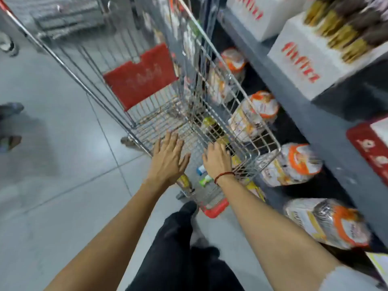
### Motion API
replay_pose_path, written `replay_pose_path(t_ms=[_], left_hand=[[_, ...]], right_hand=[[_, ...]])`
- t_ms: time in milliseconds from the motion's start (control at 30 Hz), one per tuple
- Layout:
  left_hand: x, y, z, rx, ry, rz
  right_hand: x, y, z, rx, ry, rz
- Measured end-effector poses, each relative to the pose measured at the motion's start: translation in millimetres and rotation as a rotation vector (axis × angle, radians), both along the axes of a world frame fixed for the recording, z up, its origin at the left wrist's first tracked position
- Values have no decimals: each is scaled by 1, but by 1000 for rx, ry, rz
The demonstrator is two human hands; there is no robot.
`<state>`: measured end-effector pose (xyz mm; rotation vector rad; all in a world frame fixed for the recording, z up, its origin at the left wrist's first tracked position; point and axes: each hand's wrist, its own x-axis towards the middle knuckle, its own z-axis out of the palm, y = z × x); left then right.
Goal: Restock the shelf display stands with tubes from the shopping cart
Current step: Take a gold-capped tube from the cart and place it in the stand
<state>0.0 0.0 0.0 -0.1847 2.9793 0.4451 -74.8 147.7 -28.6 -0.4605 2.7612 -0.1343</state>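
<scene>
Both arms are out over the near end of the silver wire shopping cart (210, 114). The left hand (168, 158) is spread wide and flat, holding nothing. The right hand (217, 159) curls down into the basket with its fingers hidden, so I cannot tell whether it has anything.

The small colourful tubes (204, 179) lie loose on the cart floor, just beneath both wrists, more of them farther in.

Now the risks. The whole view is smeared, so a hurried grab at small round tubes could send them rolling or slipping through the wire. The cart sits hard against the grey metal shelf (315, 114) on the right, beside the orange-lidded clear jars (294, 164). A nudge could knock those.
</scene>
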Motion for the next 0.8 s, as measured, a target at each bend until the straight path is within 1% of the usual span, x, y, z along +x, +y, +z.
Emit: replay_pose_path(t_ms=[100, 133, 200, 267, 467, 567, 667, 800], left_hand=[[5, -7, -17, -98, 79, -121], [7, -8, -20, -95, 87, -140], [7, -7, -22, -79, 113, -131], [5, -6, -21, -94, 150, -106], [8, -4, -27, -75, 308, -74], [9, -4, -30, -53, 328, -84], [9, -3, -29, -48, 344, -81], [10, -4, -31, -59, 339, -78]], right_hand=[[3, -18, -42, 22, -237, 25], [6, -23, -55, 43, -309, 35], [13, -31, -79, 39, -436, 31], [17, -35, -99, 38, -509, 20], [25, -40, -133, 21, -575, -89], [31, -39, -143, 58, -575, -134], [32, -43, -146, 71, -561, -122], [31, -48, -148, 41, -578, -108]])
